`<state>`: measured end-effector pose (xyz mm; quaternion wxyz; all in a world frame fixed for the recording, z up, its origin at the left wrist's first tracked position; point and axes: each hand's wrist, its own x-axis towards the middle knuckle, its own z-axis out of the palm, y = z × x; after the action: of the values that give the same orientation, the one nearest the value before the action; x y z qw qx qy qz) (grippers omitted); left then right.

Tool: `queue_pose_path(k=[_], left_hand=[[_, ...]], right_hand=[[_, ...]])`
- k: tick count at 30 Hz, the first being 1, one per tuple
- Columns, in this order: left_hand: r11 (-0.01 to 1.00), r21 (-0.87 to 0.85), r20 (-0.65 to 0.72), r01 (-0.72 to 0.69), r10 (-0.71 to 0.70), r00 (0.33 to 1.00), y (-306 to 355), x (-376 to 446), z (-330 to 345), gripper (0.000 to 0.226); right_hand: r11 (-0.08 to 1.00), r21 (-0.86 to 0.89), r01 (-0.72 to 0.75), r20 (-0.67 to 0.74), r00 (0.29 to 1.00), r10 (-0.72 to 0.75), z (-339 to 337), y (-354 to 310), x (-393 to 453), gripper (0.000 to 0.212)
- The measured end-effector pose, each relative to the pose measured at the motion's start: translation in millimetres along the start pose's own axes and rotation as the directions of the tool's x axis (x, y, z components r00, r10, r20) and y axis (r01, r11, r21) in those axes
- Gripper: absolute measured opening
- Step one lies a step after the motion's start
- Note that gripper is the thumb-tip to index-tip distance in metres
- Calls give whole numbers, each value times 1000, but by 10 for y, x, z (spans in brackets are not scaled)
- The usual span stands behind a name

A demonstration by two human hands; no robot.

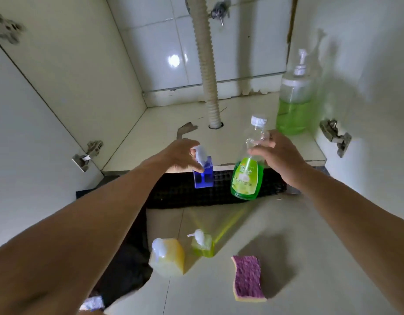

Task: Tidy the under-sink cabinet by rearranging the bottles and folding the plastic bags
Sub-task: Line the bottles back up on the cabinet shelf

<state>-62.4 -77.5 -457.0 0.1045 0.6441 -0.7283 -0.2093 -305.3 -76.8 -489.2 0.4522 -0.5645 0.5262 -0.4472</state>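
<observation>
While left hand (185, 155) grips square blue bottle (203, 176) | right hand (280, 155) holds clear bottle (249, 169)

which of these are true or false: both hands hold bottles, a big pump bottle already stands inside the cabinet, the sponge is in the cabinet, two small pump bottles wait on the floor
1. Left hand grips the small blue square pump bottle; right hand grips the clear screw-cap bottle of green liquid. True.
2. A large clear pump bottle of green liquid stands inside the cabinet at right. True.
3. The purple-and-yellow sponge lies inside the cabinet. False: it lies on the tiled floor outside.
4. Two small pump bottles on the floor are both blue. False: one is yellow, one green.
</observation>
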Motion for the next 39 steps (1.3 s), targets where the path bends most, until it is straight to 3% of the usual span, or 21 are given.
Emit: queue_pose_path(k=[3, 6, 9, 13, 16, 18, 20, 23, 27, 34, 39], left_hand=[[985, -164, -62, -62, 53, 997, 3, 394, -50, 50], [962, -256, -133, -93, 60, 989, 65, 821, -39, 65], [925, -369, -104, -95, 61, 993, 146, 1195, 42, 64], [919, -379, -85, -105, 78, 993, 214, 1521, 180, 66], [922, -366, -74, -122, 102, 992, 203, 1658, 264, 74], [907, -402, -80, -124, 100, 992, 186, 1700, 319, 78], [892, -442, -66, -98, 76, 995, 131, 1699, 408, 79], [868, -495, -57, -44, 18, 998, 46, 1657, 612, 68], [848, -528, -126, -38, -34, 991, -1, 1726, 779, 41], [896, -442, -47, -39, 20, 999, 84, 2019, 637, 46], [916, -401, -26, -20, 10, 1000, 143, 2201, 567, 47]], right_hand=[[998, 39, 53, -119, 992, -48, -129, -215, 249, 29], [996, -10, 86, -280, 956, -85, -214, -332, 643, 34], [991, -117, 65, -316, 943, -100, -206, -325, 981, 37], [987, -157, 32, -303, 950, -79, -198, -180, 1305, 33], [996, -81, 40, -242, 969, -59, -234, -172, 1416, 34], [998, -50, 48, -195, 979, -57, -238, -111, 1400, 38], [991, -133, 18, -200, 979, -45, -179, 40, 1315, 51], [967, -252, -45, -274, 961, -27, -29, 303, 1148, 68], [965, -261, -24, -323, 944, -64, 74, 450, 1200, 59], [969, -236, -73, -187, 982, 28, -13, 442, 1693, 62], [925, -364, -107, -212, 977, 30, -93, 455, 1783, 66]])
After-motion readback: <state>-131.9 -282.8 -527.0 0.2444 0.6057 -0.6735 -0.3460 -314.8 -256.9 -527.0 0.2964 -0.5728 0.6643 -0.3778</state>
